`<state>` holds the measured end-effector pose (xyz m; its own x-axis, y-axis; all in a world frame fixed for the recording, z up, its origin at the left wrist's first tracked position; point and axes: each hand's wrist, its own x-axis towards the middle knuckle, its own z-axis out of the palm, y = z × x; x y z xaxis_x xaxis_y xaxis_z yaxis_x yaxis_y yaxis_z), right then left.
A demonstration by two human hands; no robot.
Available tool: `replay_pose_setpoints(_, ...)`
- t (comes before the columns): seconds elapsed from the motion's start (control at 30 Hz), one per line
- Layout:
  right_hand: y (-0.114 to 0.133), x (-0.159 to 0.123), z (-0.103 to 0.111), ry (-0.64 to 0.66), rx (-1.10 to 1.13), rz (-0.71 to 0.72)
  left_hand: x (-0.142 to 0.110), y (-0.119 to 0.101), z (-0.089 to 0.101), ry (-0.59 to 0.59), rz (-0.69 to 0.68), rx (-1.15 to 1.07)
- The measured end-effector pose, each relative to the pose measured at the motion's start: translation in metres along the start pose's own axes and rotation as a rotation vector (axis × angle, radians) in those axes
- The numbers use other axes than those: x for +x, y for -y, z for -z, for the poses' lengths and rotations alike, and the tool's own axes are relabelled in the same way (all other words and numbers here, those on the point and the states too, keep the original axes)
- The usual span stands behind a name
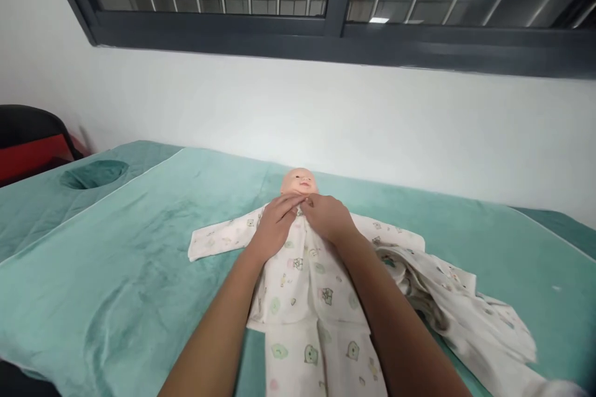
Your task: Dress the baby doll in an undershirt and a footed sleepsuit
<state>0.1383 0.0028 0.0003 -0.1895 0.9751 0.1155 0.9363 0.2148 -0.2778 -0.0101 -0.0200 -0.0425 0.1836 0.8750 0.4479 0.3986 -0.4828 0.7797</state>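
A baby doll [298,180] lies on its back, its head showing above the collar of a white printed baby shirt [298,267]. At the collar, my left hand [279,223] has its fingers drawn together on the cloth just below the doll's chin. My right hand [328,217] is curled beside it, thumb and fingers pinched at the neckline. The fingertips of both hands meet there, and the exact bit of cloth between them is hidden. Below the shirt's hem lie matching printed baby trousers [293,360]. The shirt's sleeves are spread out to both sides.
A crumpled pile of white printed baby clothes [456,298] lies to the right, by my right forearm. Everything rests on a green sheet [139,285] over a bed with a round hole [94,173] at the left. Behind stand a white wall [233,105] and a dark-framed window [288,28].
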Motion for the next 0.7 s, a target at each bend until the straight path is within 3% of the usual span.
replay_pose_setpoints(0.17, -0.022, 0.004, -0.013, -0.093, 0.372, 0.039, 0.001, -0.002, 0.0, 0.017, 0.026, 0.0)
replay_pose_setpoints(0.3, -0.025, -0.002, -0.023, -0.332, 0.696, -0.134, 0.0, -0.002, 0.0, 0.014, 0.035, -0.015)
replay_pose_setpoints(0.4, -0.025, -0.018, -0.026, -0.443, 0.79, -0.207, -0.003, -0.004, 0.002, 0.017, 0.014, -0.02)
replay_pose_setpoints(0.6, -0.025, -0.052, -0.023, -0.463, 0.775, -0.205, -0.016, -0.013, 0.008, 0.102, -0.04, 0.012)
replay_pose_setpoints(0.7, -0.02, -0.057, -0.015, -0.336, 0.677, -0.068, -0.018, -0.014, 0.009, 0.131, -0.052, 0.033)
